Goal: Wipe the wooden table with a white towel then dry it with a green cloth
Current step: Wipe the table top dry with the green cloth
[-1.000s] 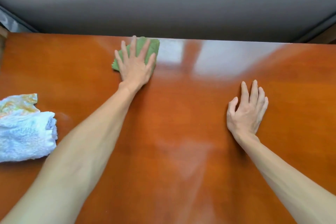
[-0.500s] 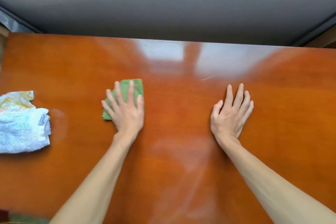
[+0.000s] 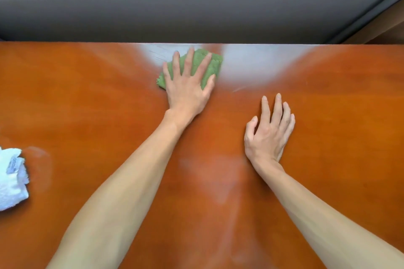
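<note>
Left hand (image 3: 188, 89), fingers (image 3: 189, 61) spread, presses soft, light green cloth (image 3: 213, 64) upper centre of glossy tabletop (image 3: 338, 105); right hand (image 3: 267, 135) flat; white towel (image 3: 12, 179) lower left.

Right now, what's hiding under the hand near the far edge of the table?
A green cloth lies under the left hand, which presses it flat on the wooden table. Its edges peek out; its middle is covered.
</note>
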Demonstrator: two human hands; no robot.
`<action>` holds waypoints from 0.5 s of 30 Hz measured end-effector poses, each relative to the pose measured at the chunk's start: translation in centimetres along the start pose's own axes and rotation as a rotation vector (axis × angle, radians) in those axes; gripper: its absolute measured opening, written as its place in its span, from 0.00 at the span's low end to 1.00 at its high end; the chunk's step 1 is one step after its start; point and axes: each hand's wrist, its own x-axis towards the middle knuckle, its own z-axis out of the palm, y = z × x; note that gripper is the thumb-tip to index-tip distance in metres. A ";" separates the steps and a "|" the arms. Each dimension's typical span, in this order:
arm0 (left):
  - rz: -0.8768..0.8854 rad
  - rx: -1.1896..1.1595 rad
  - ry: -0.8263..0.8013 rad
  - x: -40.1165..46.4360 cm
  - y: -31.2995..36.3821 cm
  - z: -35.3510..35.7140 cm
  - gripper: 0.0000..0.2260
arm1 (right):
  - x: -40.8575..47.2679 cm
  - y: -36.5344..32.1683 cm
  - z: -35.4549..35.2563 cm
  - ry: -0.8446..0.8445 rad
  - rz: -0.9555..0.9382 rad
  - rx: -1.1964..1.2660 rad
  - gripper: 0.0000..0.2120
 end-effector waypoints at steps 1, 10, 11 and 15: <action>-0.055 -0.016 -0.008 0.8 -1.4 -0.5 0.25 | 0.1 0.0 0.0 -0.004 0.000 0.004 0.27; -0.435 -0.018 0.028 -1.5 -14.1 -2.8 0.26 | 0.0 0.1 -0.1 0.000 0.014 0.040 0.26; -0.450 -0.017 0.030 -2.8 -14.7 -2.7 0.26 | 0.0 0.1 -0.1 -0.004 0.017 0.042 0.26; -0.507 -0.031 0.037 -8.2 -13.5 -1.8 0.25 | 0.0 0.1 -0.1 -0.025 0.009 0.030 0.26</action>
